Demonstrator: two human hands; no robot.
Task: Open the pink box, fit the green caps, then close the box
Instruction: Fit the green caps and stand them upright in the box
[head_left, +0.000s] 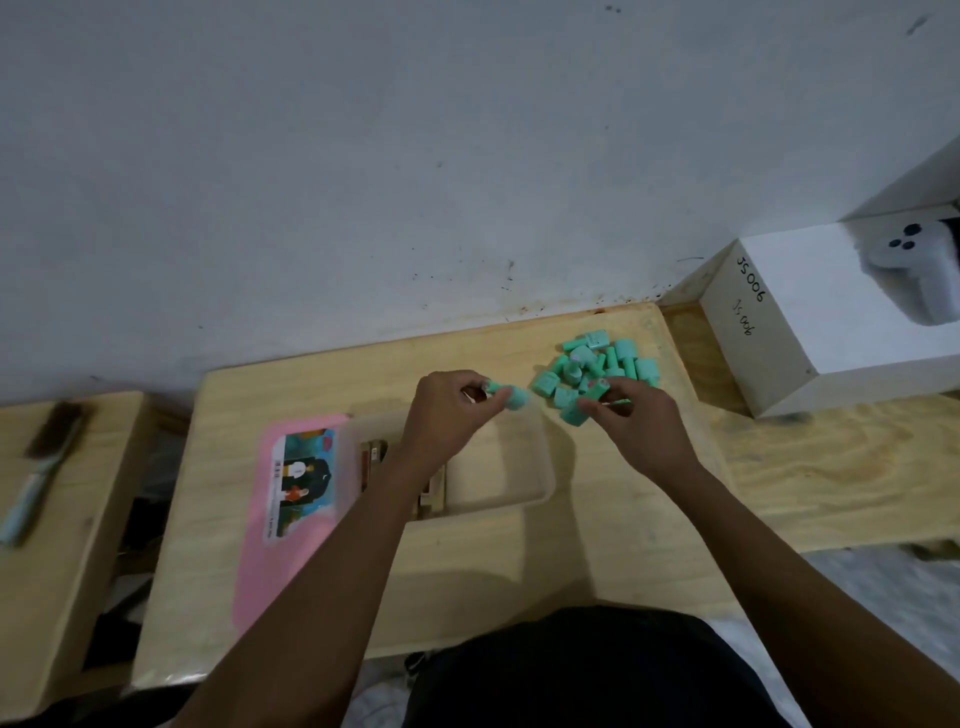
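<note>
Left hand pinches one green cap; right hand fingers close on another in the pile. Seat each squarely, then drop into the open box.

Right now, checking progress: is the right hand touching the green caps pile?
Touching. The head view shows the right hand with fingers among the green caps pile.

green caps, pink lid, white carton
</note>
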